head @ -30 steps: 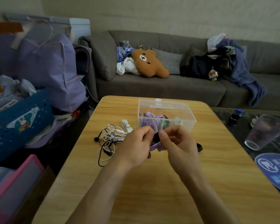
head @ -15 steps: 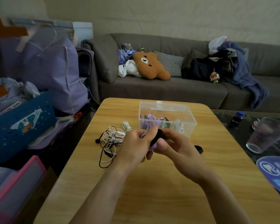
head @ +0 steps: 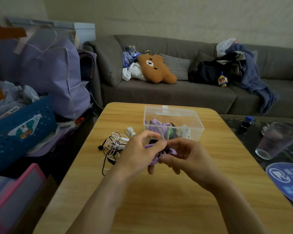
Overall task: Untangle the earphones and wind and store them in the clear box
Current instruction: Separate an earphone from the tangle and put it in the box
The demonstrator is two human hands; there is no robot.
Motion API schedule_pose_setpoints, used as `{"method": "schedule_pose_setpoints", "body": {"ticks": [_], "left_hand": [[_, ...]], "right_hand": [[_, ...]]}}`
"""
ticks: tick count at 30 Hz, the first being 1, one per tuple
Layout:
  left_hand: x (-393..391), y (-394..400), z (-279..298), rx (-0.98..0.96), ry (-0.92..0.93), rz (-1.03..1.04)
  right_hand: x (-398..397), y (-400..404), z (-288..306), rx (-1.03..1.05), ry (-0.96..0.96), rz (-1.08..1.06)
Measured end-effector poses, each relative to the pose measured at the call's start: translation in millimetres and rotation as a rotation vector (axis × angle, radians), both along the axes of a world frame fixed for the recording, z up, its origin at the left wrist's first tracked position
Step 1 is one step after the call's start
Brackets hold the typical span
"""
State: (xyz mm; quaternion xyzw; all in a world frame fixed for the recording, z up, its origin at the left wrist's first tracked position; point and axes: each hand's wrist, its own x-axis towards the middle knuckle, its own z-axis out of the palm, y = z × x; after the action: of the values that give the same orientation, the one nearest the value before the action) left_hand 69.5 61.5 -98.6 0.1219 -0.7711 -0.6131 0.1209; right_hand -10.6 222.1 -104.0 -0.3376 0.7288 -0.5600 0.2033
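Above the middle of the wooden table (head: 159, 196), my left hand (head: 139, 154) and my right hand (head: 189, 156) meet around a purple earphone bundle (head: 155, 160) with a black band on it. Both hands curl their fingers round it and hide most of the cable. Just behind them stands the clear box (head: 193, 115), open, with purple, black and white wound earphones inside. A tangle of black and white earphones (head: 112, 146) lies on the table left of my left hand.
A small white clip (head: 130, 131) lies left of the box. Right of the table, a clear tumbler (head: 276, 141) and a dark bottle (head: 246, 124) stand on a dark side table. A grey sofa (head: 176, 93) spans the back; bags and baskets crowd the left.
My hands have turned the purple bundle between them; more purple cable now shows under my left fingers. The view has shifted slightly. The tangle and the box stay where they were.
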Motion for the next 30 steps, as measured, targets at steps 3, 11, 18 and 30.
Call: {"method": "schedule_pose_setpoints", "body": {"ticks": [3, 11, 18, 30], "left_hand": [[-2.5, 4.7, -4.9, 0.001, 0.061, 0.075], [-7.6, 3.8, -5.7, 0.052, 0.01, 0.065], [-6.8, 0.0, -4.8, -0.076, 0.049, 0.013], [-16.2, 4.3, -13.2, 0.131, 0.12, 0.257]], "right_hand": [[5.0, -6.5, -1.1, -0.034, 0.02, -0.12], [10.1, -13.4, -0.1, -0.161, 0.039, -0.339], [9.4, -11.4, 0.7, -0.183, -0.077, -0.326], [28.4, -27.4, -5.9, -0.28, 0.072, -0.446]]}}
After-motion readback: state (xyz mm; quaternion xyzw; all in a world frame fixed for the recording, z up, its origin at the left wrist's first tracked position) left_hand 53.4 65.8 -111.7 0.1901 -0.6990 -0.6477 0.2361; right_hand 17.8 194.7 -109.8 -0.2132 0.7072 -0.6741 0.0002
